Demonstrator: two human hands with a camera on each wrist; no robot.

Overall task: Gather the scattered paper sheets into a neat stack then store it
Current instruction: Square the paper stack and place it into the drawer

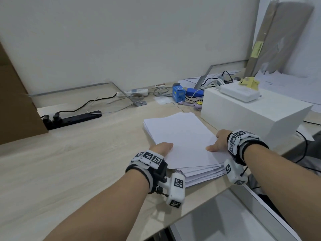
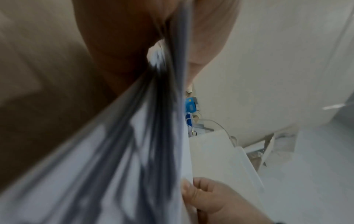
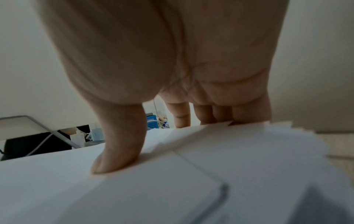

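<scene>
A loose stack of white paper sheets [image 1: 182,136] lies on the wooden desk [image 1: 69,162], its near edges fanned out and uneven. My left hand [image 1: 161,148] grips the stack's left side, thumb on top and fingers underneath; the left wrist view shows the fanned sheet edges [image 2: 118,166] close up. My right hand [image 1: 219,141] grips the right side, with its thumb [image 3: 116,151] pressed on the top sheet [image 3: 134,189] and the fingers [image 3: 210,113] going down behind the stack's edge.
A white box [image 1: 251,115] stands just right of the stack. At the back lie a black power strip [image 1: 73,119], a blue box [image 1: 178,93], cables and a white power strip [image 1: 133,92]. The desk's front edge runs under my wrists.
</scene>
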